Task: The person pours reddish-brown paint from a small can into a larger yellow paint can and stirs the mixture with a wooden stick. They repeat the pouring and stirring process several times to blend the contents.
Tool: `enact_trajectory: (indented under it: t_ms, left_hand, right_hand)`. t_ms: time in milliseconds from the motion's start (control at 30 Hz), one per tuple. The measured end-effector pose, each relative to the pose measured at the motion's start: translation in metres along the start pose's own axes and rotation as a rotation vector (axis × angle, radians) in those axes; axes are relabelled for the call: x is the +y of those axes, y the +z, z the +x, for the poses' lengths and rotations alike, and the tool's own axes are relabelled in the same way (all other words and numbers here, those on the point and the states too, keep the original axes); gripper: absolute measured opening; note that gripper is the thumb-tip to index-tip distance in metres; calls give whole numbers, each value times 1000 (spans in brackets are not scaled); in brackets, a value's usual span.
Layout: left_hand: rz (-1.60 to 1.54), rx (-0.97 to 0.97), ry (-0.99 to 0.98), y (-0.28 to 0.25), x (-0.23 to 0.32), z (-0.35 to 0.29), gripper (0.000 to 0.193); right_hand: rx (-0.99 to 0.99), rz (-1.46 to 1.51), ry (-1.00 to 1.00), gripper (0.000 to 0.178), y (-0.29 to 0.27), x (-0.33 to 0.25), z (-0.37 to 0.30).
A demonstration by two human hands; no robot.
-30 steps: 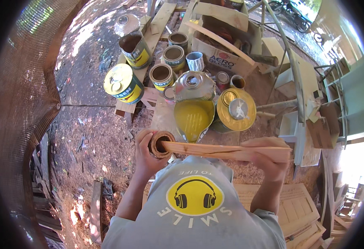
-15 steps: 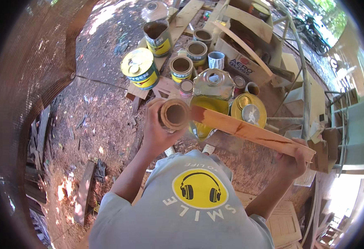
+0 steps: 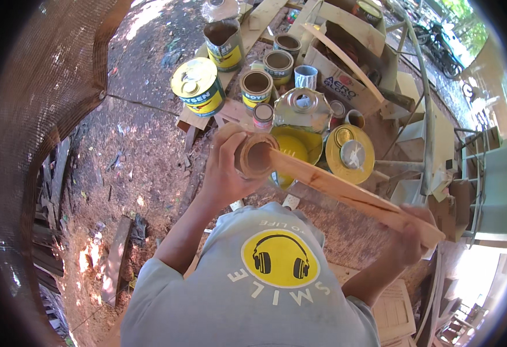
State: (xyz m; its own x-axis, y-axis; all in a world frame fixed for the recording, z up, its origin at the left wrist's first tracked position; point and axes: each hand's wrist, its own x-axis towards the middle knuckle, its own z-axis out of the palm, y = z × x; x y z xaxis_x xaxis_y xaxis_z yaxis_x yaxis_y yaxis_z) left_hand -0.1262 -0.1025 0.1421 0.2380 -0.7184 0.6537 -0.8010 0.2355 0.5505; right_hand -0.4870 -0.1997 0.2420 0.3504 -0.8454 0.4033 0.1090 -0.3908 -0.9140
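Note:
My left hand point(image 3: 226, 166) is wrapped round a small open can point(image 3: 259, 155) with a brown-stained rim, its mouth facing up toward me. In my right hand point(image 3: 406, 234) is the far-right end of a flat wooden slat point(image 3: 346, 194). The slat slants up to the left, and its other end reaches the can's right rim; whether the tip is inside cannot be made out. Beyond my hands is a cut-open metal container point(image 3: 302, 109) with yellow inside point(image 3: 291, 141), partly hidden by the slat. A round gold-coloured lidded tin point(image 3: 350, 153) stands to its right.
Several paint cans, among them a lidded yellow-and-green can point(image 3: 198, 87) and an open can point(image 3: 256, 89), stand ahead. A cardboard box point(image 3: 340, 72) holds things at the back right. A mesh curtain point(image 3: 63, 69) hangs left; a loose board point(image 3: 116, 260) lies on the ground.
The can in my left hand has shifted slightly right. The slat has tilted a bit more, and its stained end, visible before beside the can, now meets the rim.

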Motion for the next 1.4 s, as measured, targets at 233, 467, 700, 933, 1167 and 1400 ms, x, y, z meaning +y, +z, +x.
enact_trajectory:
  t_ms: [233,467,700,933,1167,1400]
  left_hand:
    - [-78,-19,186,1,-7,5,99]
    - [-142,79,252,-3,-9,4,101]
    - [-94,262,179,8,-4,-2,97]
    - [55,395,101,2,-11,-3,95]
    - [65,481,36,11,-13,1,98]
    - [109,372,60,8,-12,1,97]
  right_hand:
    - [-397,-299,-502,34,80,-62,45]
    - [-701,-297,-424,31,79,-87,97]
    - [-308,-121,3,38,93,-79,84]
    - [102,129,510,47,119,-75,45]
    - [-25,-70,201,45,103,-82,17]
    - [-325,-529,-20,33,84,-139,24]
